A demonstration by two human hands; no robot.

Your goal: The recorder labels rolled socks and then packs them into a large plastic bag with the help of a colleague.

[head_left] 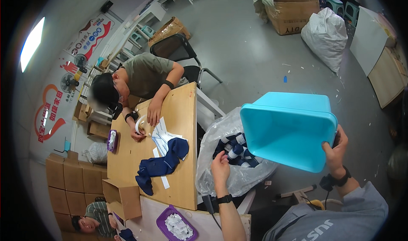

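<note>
A: Right hand (338, 152), finger state?
B: Clamped on a light-blue, rectangular plastic bin (289, 135): thumb inside the rim, the other fingers outside.
A: Bin position?
B: Extends to the left of the right fingers; held up, tilted, mouth toward the camera.
A: Left hand (220, 169)?
B: Fingers loosely bent. Cannot tell whether they are apart or together, nor whether the tips touch anything.
A: Nearest to those tips?
B: Just to their right, navy-and-white rolled bundles (234, 151) in a clear plastic bag (265, 172).
A: And left of the left fingers?
B: Pale wooden tabletop (127, 164), bearing a crumpled navy cloth piece (157, 168). Farther out, white printed paper sheets (163, 135) beside a co-worker's hand (154, 110).
</note>
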